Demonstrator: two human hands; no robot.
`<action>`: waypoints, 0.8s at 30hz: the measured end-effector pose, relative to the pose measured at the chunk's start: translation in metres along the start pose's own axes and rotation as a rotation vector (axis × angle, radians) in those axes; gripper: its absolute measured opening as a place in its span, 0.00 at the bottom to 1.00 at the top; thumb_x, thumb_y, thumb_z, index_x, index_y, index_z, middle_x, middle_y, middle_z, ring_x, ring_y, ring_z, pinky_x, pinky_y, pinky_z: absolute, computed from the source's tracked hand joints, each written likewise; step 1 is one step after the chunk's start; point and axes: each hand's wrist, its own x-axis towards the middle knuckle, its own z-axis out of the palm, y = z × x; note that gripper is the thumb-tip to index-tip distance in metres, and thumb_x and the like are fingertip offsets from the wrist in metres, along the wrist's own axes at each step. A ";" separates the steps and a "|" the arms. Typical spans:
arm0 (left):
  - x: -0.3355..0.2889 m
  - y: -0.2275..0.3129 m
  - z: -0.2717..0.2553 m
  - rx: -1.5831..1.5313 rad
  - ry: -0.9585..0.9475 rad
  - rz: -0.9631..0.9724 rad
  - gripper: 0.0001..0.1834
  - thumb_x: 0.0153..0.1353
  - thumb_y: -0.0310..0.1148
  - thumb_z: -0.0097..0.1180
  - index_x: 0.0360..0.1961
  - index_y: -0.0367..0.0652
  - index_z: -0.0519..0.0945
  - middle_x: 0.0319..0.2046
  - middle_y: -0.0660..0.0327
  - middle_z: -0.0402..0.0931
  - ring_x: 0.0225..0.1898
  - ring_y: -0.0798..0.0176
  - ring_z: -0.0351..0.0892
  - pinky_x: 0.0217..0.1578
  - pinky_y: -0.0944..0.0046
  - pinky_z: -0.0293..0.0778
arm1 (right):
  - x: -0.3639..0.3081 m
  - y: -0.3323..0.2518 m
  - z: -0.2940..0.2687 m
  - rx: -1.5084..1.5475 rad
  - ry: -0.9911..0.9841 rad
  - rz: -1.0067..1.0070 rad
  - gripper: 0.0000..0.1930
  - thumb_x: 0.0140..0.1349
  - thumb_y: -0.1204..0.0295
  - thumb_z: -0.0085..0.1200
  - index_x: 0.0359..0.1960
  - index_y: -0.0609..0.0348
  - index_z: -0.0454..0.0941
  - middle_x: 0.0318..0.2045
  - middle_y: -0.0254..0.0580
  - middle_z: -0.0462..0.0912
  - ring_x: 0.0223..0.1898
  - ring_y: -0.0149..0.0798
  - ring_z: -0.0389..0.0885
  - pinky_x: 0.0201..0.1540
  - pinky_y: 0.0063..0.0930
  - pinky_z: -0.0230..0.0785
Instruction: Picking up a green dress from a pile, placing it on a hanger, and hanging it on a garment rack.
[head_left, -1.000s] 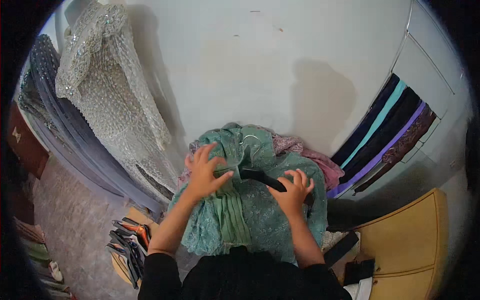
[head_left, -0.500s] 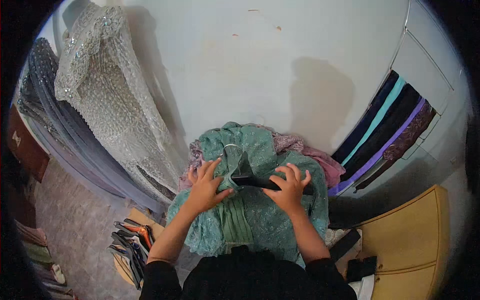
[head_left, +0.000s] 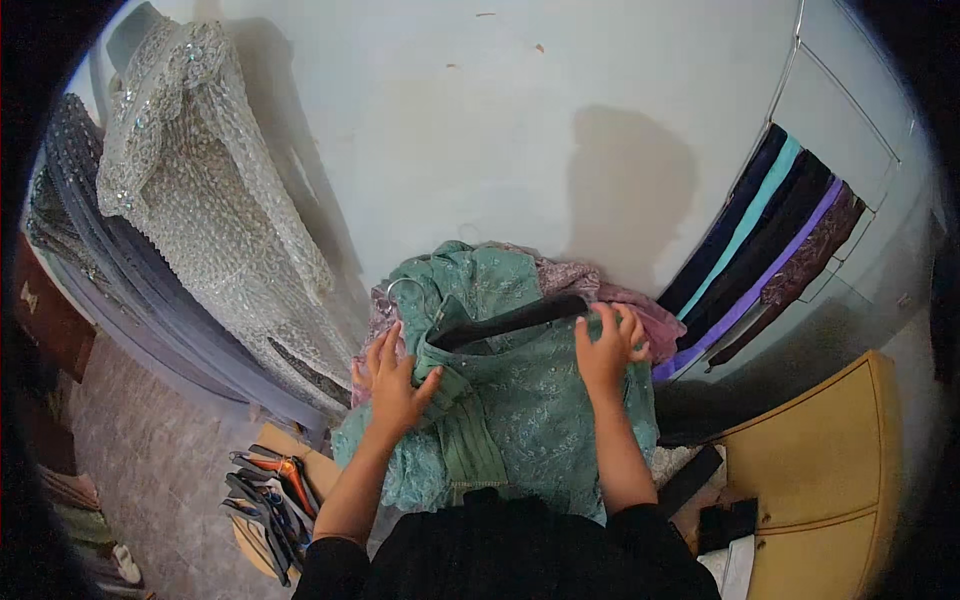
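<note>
A green embroidered dress (head_left: 540, 390) with a pleated front panel lies spread before me on a pile of clothes. A black hanger (head_left: 515, 320) with a metal hook (head_left: 408, 288) sits at its neckline, tilted up to the right. The hanger's left end is hidden in the cloth; its right arm is outside the neckline. My left hand (head_left: 395, 390) holds the dress at its left shoulder, thumb on the near side and fingers beyond. My right hand (head_left: 605, 355) grips the right tip of the hanger between thumb and fingers.
Pink clothing (head_left: 645, 315) lies under the dress against the wall. A beaded silvery gown (head_left: 200, 200) stands at left beside a grey-blue one (head_left: 120, 240). Several loose hangers (head_left: 270, 510) lie at lower left. Folded fabrics hang on a wire rack (head_left: 845, 80) at right, above a yellow padded panel (head_left: 820, 470).
The hanger's right end has risen out of the neckline, my right hand moving up and right with it. The hook and my left hand have shifted slightly left.
</note>
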 end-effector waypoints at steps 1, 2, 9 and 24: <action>0.000 0.000 0.001 -0.002 -0.002 0.002 0.25 0.46 0.47 0.61 0.41 0.39 0.78 0.63 0.58 0.56 0.63 0.49 0.51 0.56 0.32 0.33 | 0.001 0.001 0.008 -0.018 0.072 -0.020 0.15 0.50 0.61 0.58 0.41 0.45 0.76 0.51 0.36 0.67 0.60 0.45 0.55 0.55 0.62 0.37; -0.001 -0.001 0.000 -0.008 -0.011 -0.004 0.25 0.46 0.47 0.60 0.41 0.39 0.78 0.63 0.58 0.55 0.63 0.49 0.51 0.56 0.32 0.33 | 0.003 0.000 0.014 -0.034 0.142 -0.041 0.16 0.51 0.61 0.57 0.43 0.45 0.75 0.52 0.36 0.66 0.60 0.46 0.54 0.55 0.63 0.37; -0.003 0.002 0.001 0.046 0.106 -0.019 0.20 0.45 0.45 0.62 0.26 0.35 0.79 0.62 0.54 0.57 0.61 0.47 0.53 0.56 0.35 0.41 | 0.017 0.016 0.036 -0.113 0.060 -0.057 0.15 0.52 0.62 0.55 0.42 0.47 0.74 0.52 0.38 0.66 0.60 0.46 0.55 0.54 0.64 0.38; -0.027 0.017 0.001 0.012 0.077 -0.010 0.19 0.42 0.44 0.65 0.25 0.38 0.78 0.63 0.54 0.56 0.62 0.47 0.52 0.55 0.33 0.38 | 0.014 0.008 0.027 -0.142 0.073 0.061 0.13 0.43 0.61 0.62 0.32 0.44 0.77 0.51 0.33 0.66 0.62 0.46 0.53 0.53 0.71 0.34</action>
